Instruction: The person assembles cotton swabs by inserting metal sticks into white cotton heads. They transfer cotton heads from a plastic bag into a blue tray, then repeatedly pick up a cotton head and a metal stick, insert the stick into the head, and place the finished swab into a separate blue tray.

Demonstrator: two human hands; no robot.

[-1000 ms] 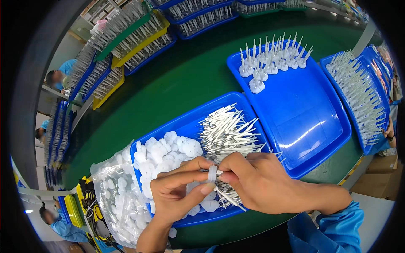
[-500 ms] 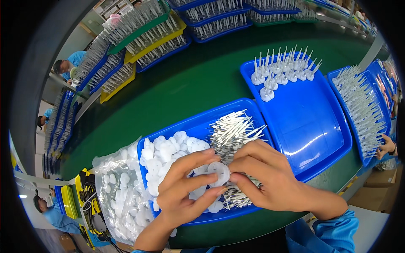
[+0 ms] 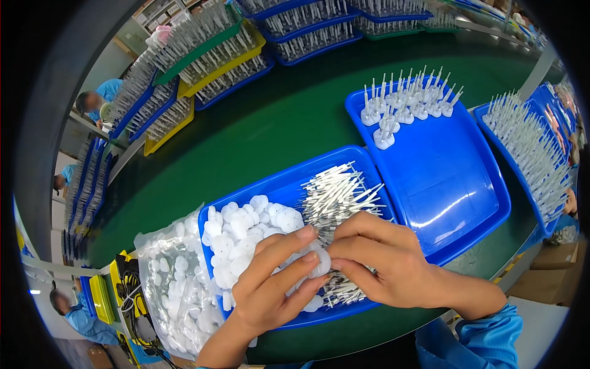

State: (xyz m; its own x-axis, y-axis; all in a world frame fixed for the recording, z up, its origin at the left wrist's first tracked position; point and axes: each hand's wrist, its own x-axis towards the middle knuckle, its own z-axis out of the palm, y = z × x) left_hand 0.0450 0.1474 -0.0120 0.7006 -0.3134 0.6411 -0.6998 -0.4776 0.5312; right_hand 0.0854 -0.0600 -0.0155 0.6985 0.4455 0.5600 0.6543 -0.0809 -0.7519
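My left hand (image 3: pixel 273 280) and my right hand (image 3: pixel 384 264) meet over the near blue tray (image 3: pixel 289 181). Together they pinch one white round disc (image 3: pixel 321 264) between their fingertips. Under them the tray holds a heap of white discs (image 3: pixel 246 224) on its left side and a pile of thin white pins (image 3: pixel 338 194) on its right. Whether a pin sits in the held disc is hidden by my fingers. A second blue tray (image 3: pixel 448 178) lies to the right, with several assembled discs standing with pins upright (image 3: pixel 402 107) at its far end.
A clear plastic bag of white discs (image 3: pixel 172 289) lies left of the near tray. Another blue tray of upright pins (image 3: pixel 528 154) stands at the far right. Blue, yellow and green trays of parts (image 3: pixel 209 55) line the back of the green table (image 3: pixel 276 117). Other people sit at the left edge.
Both hands have turned the white disc between the fingertips and dropped lower over the tray. The view has shifted slightly, so the trays sit a little further right and down.
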